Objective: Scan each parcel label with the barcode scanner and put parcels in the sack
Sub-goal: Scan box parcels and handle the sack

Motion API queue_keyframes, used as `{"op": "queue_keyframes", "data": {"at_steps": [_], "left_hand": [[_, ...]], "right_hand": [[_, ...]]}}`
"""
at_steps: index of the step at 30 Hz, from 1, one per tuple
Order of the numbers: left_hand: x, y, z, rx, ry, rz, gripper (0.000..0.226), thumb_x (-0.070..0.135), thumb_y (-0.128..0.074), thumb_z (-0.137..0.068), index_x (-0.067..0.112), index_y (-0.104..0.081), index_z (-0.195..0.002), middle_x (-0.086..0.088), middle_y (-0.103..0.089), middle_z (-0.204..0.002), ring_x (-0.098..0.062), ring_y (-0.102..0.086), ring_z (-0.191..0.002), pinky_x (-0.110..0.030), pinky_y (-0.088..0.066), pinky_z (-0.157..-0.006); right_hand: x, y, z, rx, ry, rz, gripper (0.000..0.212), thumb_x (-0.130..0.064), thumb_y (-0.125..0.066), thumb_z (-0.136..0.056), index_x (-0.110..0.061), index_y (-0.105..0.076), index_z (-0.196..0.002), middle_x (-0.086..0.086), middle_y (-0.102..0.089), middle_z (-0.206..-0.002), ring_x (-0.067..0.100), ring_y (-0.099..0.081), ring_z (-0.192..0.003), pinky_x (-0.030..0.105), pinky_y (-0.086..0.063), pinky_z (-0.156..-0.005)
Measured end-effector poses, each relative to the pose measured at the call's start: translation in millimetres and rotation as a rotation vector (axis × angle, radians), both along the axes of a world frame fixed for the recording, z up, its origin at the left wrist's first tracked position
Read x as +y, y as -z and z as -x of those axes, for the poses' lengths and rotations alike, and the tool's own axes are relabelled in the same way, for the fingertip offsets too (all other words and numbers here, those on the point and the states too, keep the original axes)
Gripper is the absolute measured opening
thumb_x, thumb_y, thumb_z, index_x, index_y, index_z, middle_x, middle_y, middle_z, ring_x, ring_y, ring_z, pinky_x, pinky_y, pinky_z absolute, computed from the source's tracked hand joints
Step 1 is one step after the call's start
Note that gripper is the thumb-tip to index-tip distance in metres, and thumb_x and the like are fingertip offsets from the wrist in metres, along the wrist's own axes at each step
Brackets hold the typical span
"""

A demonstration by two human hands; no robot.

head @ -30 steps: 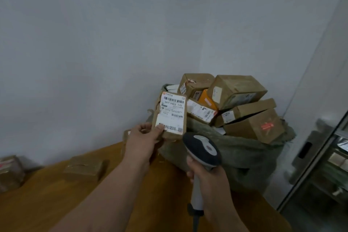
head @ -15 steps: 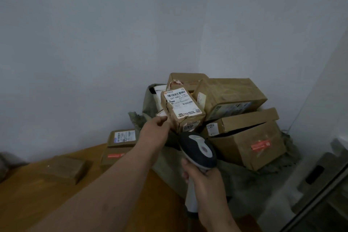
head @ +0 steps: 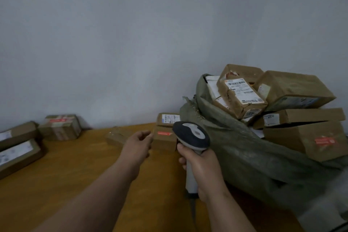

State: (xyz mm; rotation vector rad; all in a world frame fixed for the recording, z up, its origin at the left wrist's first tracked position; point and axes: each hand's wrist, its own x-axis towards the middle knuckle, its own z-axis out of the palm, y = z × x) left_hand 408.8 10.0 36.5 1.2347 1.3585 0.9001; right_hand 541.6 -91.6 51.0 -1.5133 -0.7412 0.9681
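The right hand (head: 202,171) grips the barcode scanner (head: 191,135) by its upright handle, head tipped forward toward the sack (head: 244,152). The left hand (head: 138,144) hovers over the wooden table (head: 79,167), fingers loosely curled, holding nothing. Beyond, a labelled parcel (head: 240,96) lies tilted atop the sack's pile.

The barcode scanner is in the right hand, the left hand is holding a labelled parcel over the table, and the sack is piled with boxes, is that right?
Not quite. The head view shows the left hand holding nothing, fingers loosely curled above the wooden table. The rest stands: the right hand grips the barcode scanner, and the sack is piled with boxes.
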Motion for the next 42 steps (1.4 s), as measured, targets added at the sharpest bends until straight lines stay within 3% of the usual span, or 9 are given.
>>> {"op": "queue_keyframes", "data": {"at_steps": [3, 8, 11, 19, 23, 28, 36, 39, 42], "left_hand": [[-1, 13, 60, 0.015, -0.059, 0.055, 0.03, 0.03, -0.052, -0.102, 0.019, -0.057, -0.13, 0.004, -0.06, -0.104, -0.016, -0.059, -0.096, -0.038, -0.054, -0.088], [1, 35, 147, 0.044, -0.122, 0.134, 0.025, 0.029, -0.052, -0.103, 0.017, -0.057, -0.124, 0.001, -0.057, -0.103, -0.019, -0.057, -0.096, -0.042, -0.051, -0.09], [3, 49, 182, 0.064, -0.151, 0.185, 0.026, 0.028, -0.052, -0.103, 0.015, -0.056, -0.126, 0.001, -0.056, -0.104, -0.019, -0.057, -0.097, -0.041, -0.051, -0.088], [48, 76, 195, 0.101, -0.146, 0.249, 0.032, 0.027, -0.052, -0.103, 0.014, -0.054, -0.132, -0.002, -0.057, -0.11, -0.018, -0.056, -0.095, -0.037, -0.049, -0.084], [88, 93, 181, 0.176, -0.098, 0.241, 0.037, 0.028, -0.055, -0.101, 0.015, -0.053, -0.135, -0.005, -0.058, -0.123, -0.023, -0.057, -0.106, -0.042, -0.049, -0.097], [151, 118, 158, 0.353, 0.013, 0.19, 0.054, 0.026, -0.061, -0.098, 0.017, -0.041, -0.147, -0.01, -0.049, -0.142, -0.027, -0.052, -0.124, -0.036, -0.045, -0.096], [246, 180, 121, 0.881, 0.248, -0.03, 0.087, 0.03, -0.074, -0.082, 0.028, -0.025, -0.154, -0.003, -0.025, -0.158, -0.031, -0.029, -0.141, -0.042, -0.034, -0.112], [267, 203, 111, 1.063, 0.356, -0.096, 0.092, 0.026, -0.068, -0.084, 0.034, -0.011, -0.156, 0.001, -0.005, -0.165, -0.029, -0.012, -0.149, -0.044, -0.021, -0.119], [283, 215, 101, 1.224, 0.443, -0.166, 0.098, 0.012, -0.061, -0.086, 0.037, 0.003, -0.157, 0.004, 0.012, -0.166, -0.025, 0.011, -0.153, -0.051, -0.005, -0.123]], "right_hand": [[8, 5, 44, -0.015, -0.054, 0.015, 0.018, -0.027, -0.078, -0.083, -0.021, -0.07, -0.098, 0.001, -0.071, -0.083, 0.017, -0.068, -0.08, 0.03, -0.052, -0.069], [22, 24, 107, -0.024, -0.063, 0.06, 0.015, -0.029, -0.08, -0.082, -0.022, -0.072, -0.092, 0.0, -0.073, -0.076, 0.025, -0.07, -0.083, 0.044, -0.056, -0.081], [29, 34, 133, -0.023, -0.082, 0.067, 0.014, -0.027, -0.079, -0.083, -0.022, -0.07, -0.093, 0.003, -0.071, -0.077, 0.024, -0.069, -0.082, 0.042, -0.056, -0.08], [85, 57, 146, 0.005, -0.083, 0.14, 0.017, -0.028, -0.078, -0.083, -0.022, -0.067, -0.095, 0.004, -0.071, -0.088, 0.023, -0.068, -0.087, 0.042, -0.055, -0.084], [141, 74, 131, 0.082, -0.017, 0.14, 0.023, -0.024, -0.077, -0.084, -0.023, -0.065, -0.103, 0.0, -0.07, -0.095, 0.019, -0.068, -0.089, 0.036, -0.055, -0.08], [205, 108, 108, 0.123, -0.019, 0.187, 0.026, -0.025, -0.077, -0.085, -0.017, -0.068, -0.108, 0.001, -0.072, -0.098, 0.016, -0.07, -0.088, 0.03, -0.052, -0.071], [279, 169, 88, 0.178, -0.054, 0.285, 0.018, -0.026, -0.078, -0.083, -0.023, -0.068, -0.098, 0.0, -0.072, -0.096, 0.019, -0.069, -0.094, 0.037, -0.054, -0.084], [296, 190, 84, 0.173, -0.049, 0.322, 0.014, -0.028, -0.079, -0.081, -0.027, -0.066, -0.087, -0.001, -0.072, -0.092, 0.02, -0.069, -0.094, 0.049, -0.052, -0.097], [305, 208, 80, 0.193, -0.036, 0.356, 0.017, -0.028, -0.08, -0.079, -0.031, -0.064, -0.085, -0.005, -0.072, -0.091, 0.018, -0.069, -0.094, 0.05, -0.052, -0.097]]}}
